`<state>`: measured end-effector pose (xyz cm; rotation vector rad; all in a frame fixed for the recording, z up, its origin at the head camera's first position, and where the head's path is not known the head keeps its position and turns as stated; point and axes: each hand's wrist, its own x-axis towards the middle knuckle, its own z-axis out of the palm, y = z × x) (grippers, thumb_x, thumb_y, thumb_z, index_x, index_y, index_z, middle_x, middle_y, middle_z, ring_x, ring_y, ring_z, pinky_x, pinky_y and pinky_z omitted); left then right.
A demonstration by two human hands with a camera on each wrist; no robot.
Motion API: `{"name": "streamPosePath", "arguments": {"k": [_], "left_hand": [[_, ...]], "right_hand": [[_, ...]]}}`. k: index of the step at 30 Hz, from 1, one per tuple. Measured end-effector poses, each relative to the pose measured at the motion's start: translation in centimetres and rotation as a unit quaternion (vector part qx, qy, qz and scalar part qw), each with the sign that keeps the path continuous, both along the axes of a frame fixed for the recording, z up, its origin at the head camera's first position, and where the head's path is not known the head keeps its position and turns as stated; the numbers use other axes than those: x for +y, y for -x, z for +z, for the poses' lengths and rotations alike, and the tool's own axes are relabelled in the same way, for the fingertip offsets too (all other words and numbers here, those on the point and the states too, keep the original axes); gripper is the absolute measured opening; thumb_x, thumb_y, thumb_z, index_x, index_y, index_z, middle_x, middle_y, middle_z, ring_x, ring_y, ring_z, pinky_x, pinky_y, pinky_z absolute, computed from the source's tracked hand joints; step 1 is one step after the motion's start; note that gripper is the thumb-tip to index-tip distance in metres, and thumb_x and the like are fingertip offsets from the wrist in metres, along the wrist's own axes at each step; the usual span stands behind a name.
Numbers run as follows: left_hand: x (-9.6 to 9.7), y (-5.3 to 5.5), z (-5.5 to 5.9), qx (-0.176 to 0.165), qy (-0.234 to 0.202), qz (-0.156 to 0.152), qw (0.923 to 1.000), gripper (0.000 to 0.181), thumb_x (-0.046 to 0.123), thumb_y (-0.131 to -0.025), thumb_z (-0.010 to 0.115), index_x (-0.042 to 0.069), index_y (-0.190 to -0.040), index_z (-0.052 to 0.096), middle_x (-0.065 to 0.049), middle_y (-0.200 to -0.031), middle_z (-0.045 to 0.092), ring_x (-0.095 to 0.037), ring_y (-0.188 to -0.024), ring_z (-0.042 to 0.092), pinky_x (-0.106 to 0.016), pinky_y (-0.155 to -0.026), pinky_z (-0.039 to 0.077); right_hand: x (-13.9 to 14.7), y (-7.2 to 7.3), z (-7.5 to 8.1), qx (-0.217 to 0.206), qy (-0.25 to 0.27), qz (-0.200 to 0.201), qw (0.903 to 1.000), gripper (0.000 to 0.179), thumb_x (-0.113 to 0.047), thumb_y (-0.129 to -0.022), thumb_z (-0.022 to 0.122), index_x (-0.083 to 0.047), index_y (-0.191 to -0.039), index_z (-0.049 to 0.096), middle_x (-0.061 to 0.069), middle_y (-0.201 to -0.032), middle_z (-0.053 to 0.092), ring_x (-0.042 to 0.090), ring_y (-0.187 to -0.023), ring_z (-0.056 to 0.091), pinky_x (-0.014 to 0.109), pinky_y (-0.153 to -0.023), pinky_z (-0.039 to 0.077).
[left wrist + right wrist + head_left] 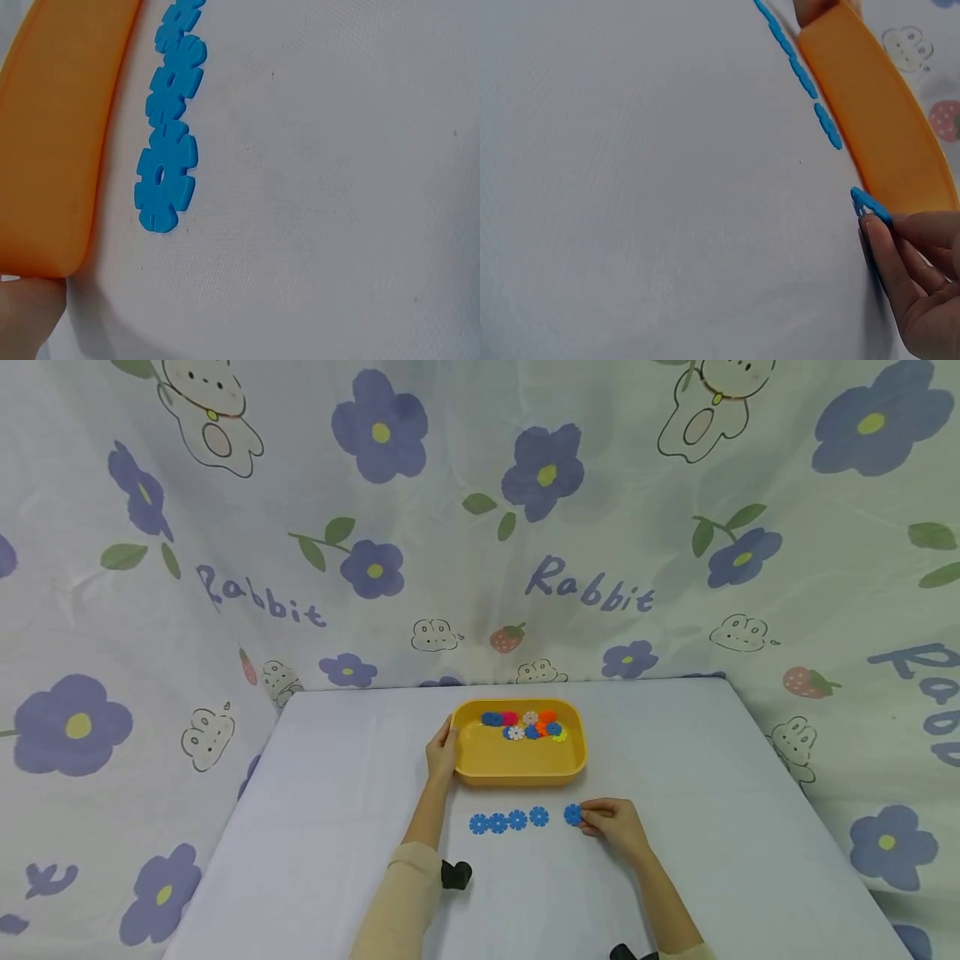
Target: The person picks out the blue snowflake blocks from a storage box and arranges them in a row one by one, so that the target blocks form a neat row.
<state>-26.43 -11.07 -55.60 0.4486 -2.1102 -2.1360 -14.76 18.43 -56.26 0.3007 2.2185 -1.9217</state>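
Between thumb and fingers, my right hand (617, 827) pinches a blue notched disc (572, 814) near the right end of a row of like discs. In the right wrist view this pinched disc (868, 202) is tilted, its edge close to the cloth. Several blue discs (498, 823) lie flat in the row, the left ones touching and the rightmost (538, 816) a little apart. My left hand (442, 752) grips the left side of a yellow tray (487, 768); its fingers are mostly hidden there. The left wrist view shows the tray's outer wall (60, 135) beside the row.
Inside the tray lie loose notched discs in blue, pink, white, orange and yellow, such as an orange disc (548, 717). A white cloth (337, 827) covers the table. Patterned curtains (465, 527) stand behind and on both sides.
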Motion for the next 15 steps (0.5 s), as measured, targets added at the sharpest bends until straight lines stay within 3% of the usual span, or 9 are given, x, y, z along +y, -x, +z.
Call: {"name": "streamPosePath", "arguments": {"k": [15], "left_hand": [[0.08, -0.06, 0.15, -0.008, -0.013, -0.001, 0.9999, 0.044, 0.021, -0.1, 0.047, 0.011, -0.142, 0.042, -0.008, -0.148, 0.038, -0.024, -0.137, 0.032, -0.036, -0.111, 0.032]], "right_hand": [[-0.29, 0.2, 0.12, 0.0, -0.025, 0.048, 0.9985, 0.019, 0.004, -0.086, 0.061, 0.015, -0.101, 0.065, 0.018, -0.089, 0.069, 0.019, -0.073, 0.068, 0.025, -0.065, 0.058]]}}
